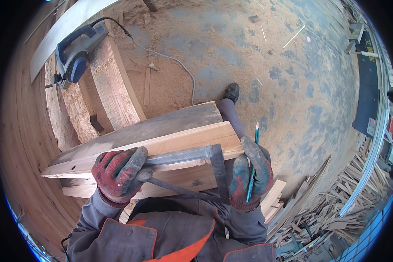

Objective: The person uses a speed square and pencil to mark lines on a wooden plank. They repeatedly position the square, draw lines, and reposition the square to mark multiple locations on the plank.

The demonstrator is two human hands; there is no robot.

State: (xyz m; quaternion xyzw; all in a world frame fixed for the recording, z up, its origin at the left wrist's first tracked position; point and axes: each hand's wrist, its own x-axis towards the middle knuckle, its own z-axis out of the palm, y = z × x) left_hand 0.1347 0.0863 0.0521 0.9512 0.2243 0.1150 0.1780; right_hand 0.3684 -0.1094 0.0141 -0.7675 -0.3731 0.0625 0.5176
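Note:
Both hands wear worn red and grey-green work gloves. My left hand (pixel 119 172) grips one end of a grey metal carpenter's square (pixel 179 156), whose long arm lies along a pale wooden board (pixel 170 143). The square's short arm points toward my body near the board's right end, with a slanting brace below. A green pencil (pixel 250 187), tip pointing away from me, is held in my right hand (pixel 252 170), beside that end of the board. Behind it, a greyer weathered plank (pixel 161 123) slants across; another pale board (pixel 179 185) lies nearer my body.
At the upper left, an electric planer (pixel 79 54) rests on thick timbers (pixel 113 83); its cord (pixel 179 61) trails over the sawdust-strewn floor (pixel 288 113). Scrap wood strips (pixel 353 205) are piled at the lower right. My shoe (pixel 232 92) stands beyond the boards.

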